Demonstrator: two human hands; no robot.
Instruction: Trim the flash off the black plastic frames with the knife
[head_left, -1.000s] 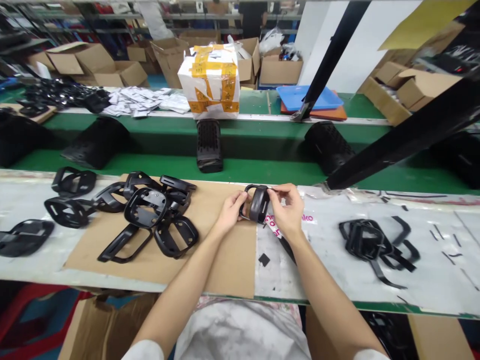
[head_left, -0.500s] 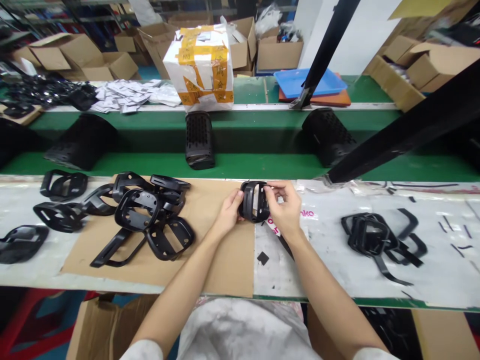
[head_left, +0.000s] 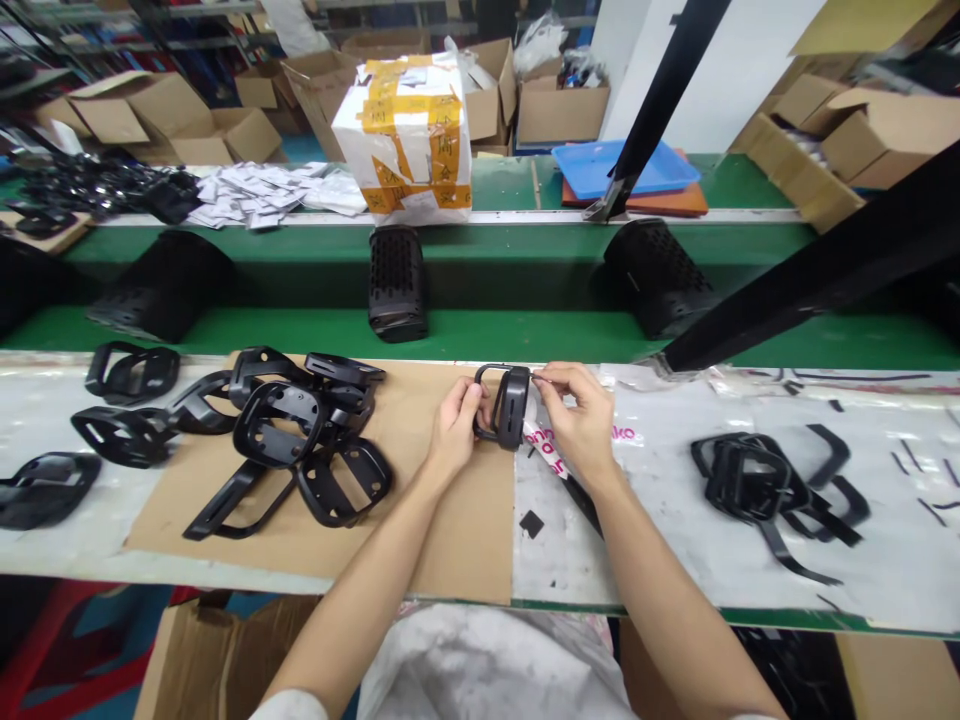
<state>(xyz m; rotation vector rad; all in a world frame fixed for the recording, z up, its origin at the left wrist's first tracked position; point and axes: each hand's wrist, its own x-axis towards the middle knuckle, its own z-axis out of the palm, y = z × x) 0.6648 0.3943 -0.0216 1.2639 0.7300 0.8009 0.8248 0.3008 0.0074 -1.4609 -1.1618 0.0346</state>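
My left hand (head_left: pixel 454 425) is closed on a black plastic frame (head_left: pixel 514 408), thumb and fingers gripping its left side. The frame is turned edge-on, its slotted band towards me, just above the edge of the cardboard sheet (head_left: pixel 465 530). At its upper right edge, the thumb and forefinger of my right hand (head_left: pixel 581 425) are pinched around something thin and dark, too small to name. Under the right hand lies a white strip with pink letters (head_left: pixel 551 452), black at its lower end. A small black square piece (head_left: pixel 532 523) lies nearby.
Several similar black frames (head_left: pixel 277 425) are heaped at the left. Black frames and curved strips (head_left: pixel 750 480) lie piled at the right. Behind is a green channel (head_left: pixel 480 330) with black perforated housings (head_left: pixel 397 285). A black post (head_left: pixel 810 265) slants across the right side.
The black frame has turned in my left hand, from its openings facing me to its banded edge. My right hand has drawn slightly right, away from the frame's face, still pinched.
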